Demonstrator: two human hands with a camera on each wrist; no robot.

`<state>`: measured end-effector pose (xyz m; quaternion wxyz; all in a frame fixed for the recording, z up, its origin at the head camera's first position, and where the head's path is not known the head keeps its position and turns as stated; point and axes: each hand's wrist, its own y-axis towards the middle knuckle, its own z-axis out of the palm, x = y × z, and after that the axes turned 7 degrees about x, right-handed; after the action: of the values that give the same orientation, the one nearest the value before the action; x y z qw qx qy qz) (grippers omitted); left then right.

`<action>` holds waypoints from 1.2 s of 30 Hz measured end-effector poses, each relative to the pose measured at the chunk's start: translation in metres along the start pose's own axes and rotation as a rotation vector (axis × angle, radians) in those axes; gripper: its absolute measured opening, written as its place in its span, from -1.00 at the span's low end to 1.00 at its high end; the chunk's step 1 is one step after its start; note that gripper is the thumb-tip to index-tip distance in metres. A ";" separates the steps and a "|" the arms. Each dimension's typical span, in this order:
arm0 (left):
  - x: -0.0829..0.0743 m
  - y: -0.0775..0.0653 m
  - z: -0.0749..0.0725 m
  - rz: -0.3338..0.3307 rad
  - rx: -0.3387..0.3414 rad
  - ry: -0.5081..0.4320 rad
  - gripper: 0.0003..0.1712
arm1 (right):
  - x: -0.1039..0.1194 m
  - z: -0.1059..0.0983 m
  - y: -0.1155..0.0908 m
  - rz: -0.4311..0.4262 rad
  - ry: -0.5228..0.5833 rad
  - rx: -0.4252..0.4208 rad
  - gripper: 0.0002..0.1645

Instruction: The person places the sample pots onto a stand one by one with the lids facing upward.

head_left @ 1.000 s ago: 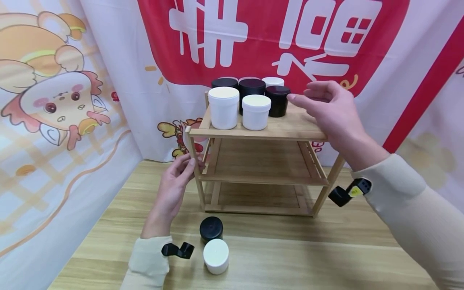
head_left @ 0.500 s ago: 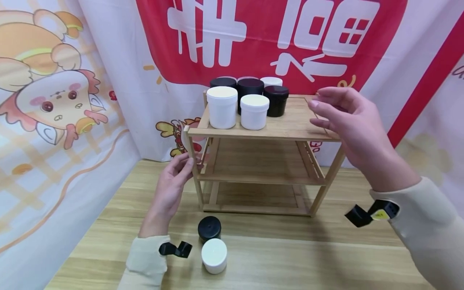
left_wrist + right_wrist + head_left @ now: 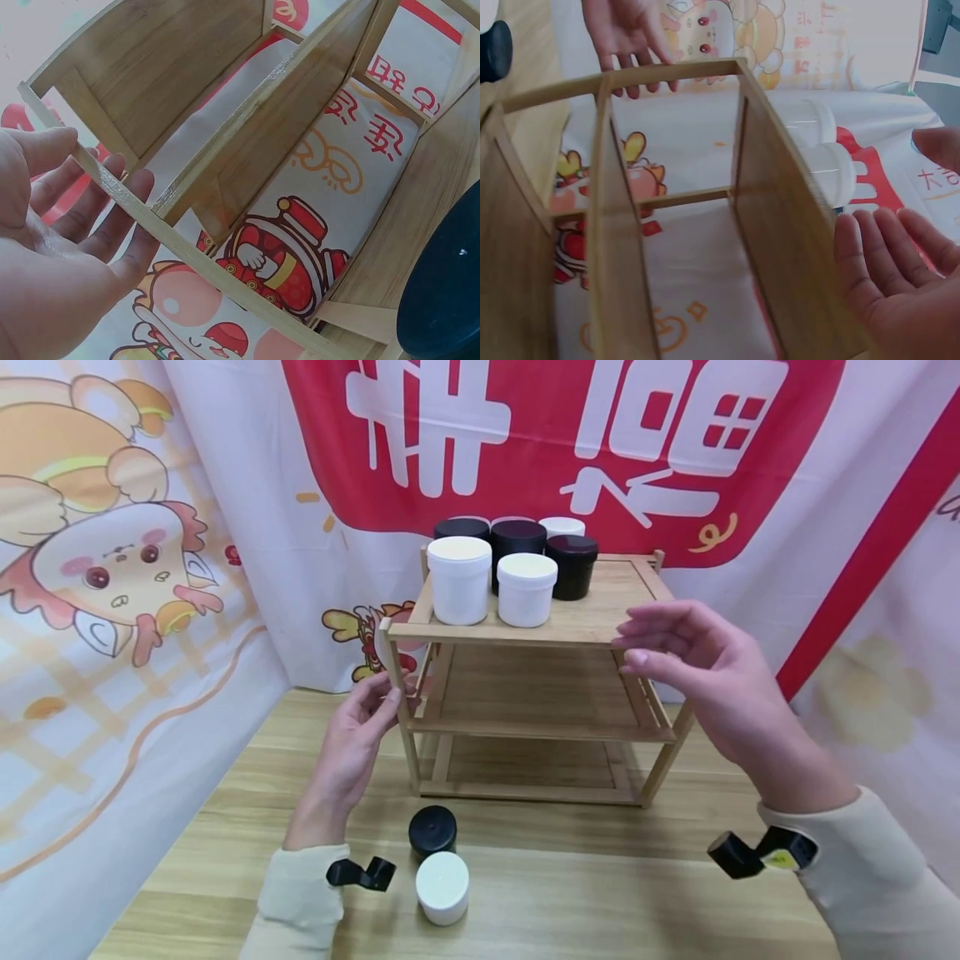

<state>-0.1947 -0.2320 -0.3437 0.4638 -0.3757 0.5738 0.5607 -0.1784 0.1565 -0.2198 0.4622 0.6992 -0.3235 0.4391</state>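
A three-tier wooden shelf (image 3: 540,689) stands on the table. My left hand (image 3: 356,743) holds its front left post, thumb on the near side and fingers behind, as the left wrist view shows. My right hand (image 3: 701,685) hovers before the top tier's right front corner, fingers loosely bent, nothing in them. On the top tier, at the left, sit a tall white jar (image 3: 460,583), a shorter white jar (image 3: 527,592), several black jars (image 3: 573,568) and another white jar (image 3: 561,526) at the back. In the right wrist view, two white jars (image 3: 831,174) show beside my right fingers.
On the wood-grain table (image 3: 570,885), a black jar (image 3: 432,832) and a white jar (image 3: 442,889) stand in front of the shelf's left side. Printed cloth (image 3: 247,527) hangs at the back and sides. Small black cameras (image 3: 362,874) sit on both wrists.
My right hand moved right, away from the black jar on the top tier, then down in front of the shelf's right edge. My left hand stays on the post. The jars have not moved.
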 end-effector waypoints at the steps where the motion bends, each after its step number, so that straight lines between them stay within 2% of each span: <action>1: 0.000 0.000 0.000 0.002 0.001 0.000 -0.64 | -0.003 0.001 -0.001 -0.010 0.000 0.007 -0.46; 7: -0.003 -0.002 0.001 0.002 -0.007 0.017 -0.61 | -0.019 0.012 -0.013 -0.073 -0.050 0.046 -0.45; 14: -0.002 -0.001 0.004 -0.004 -0.023 0.040 -0.54 | -0.040 0.030 -0.020 -0.028 -0.169 0.099 -0.45; 18: -0.001 -0.001 0.007 -0.003 -0.036 0.037 -0.52 | -0.055 0.038 -0.022 -0.017 -0.157 0.126 -0.42; 30: -0.001 -0.001 0.009 0.001 -0.051 0.041 -0.53 | -0.099 0.063 -0.027 -0.113 -0.101 0.143 -0.39; 36: -0.001 0.000 0.009 0.003 -0.053 0.030 -0.54 | -0.120 0.074 -0.032 -0.112 -0.102 0.154 -0.37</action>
<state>-0.1935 -0.2231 -0.3424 0.4442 -0.3953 0.5661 0.5710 -0.1767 0.1044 -0.3551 0.4140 0.7711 -0.2721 0.4001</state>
